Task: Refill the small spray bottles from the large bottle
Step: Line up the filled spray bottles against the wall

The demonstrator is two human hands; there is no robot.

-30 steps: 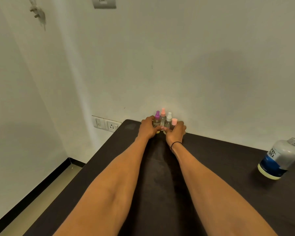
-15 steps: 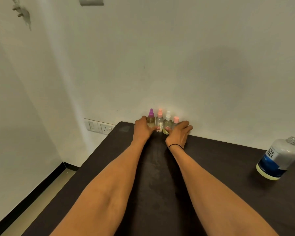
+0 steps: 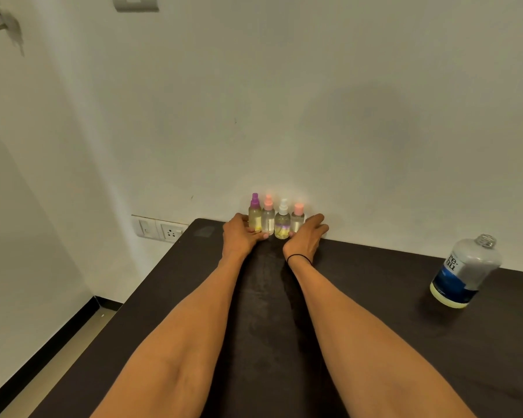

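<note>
Four small spray bottles stand upright in a row at the far edge of the dark surface (image 3: 375,342), against the white wall (image 3: 314,101): purple-capped bottle (image 3: 255,217), pink-capped bottle (image 3: 268,218), white-capped bottle (image 3: 283,223), short pink-capped bottle (image 3: 298,218), each touching or just beside the next. Left hand (image 3: 240,235) cups the row's left end, fingers curled round the purple-capped bottle. Right hand (image 3: 304,238) flanks the right end, fingers spread and relaxed, thumb near the white-capped bottle's base; contact cannot be told. Large bottle (image 3: 465,270), uncapped, blue label, stands well apart to the right. Wall socket (image 3: 160,230) left of the surface.
</note>
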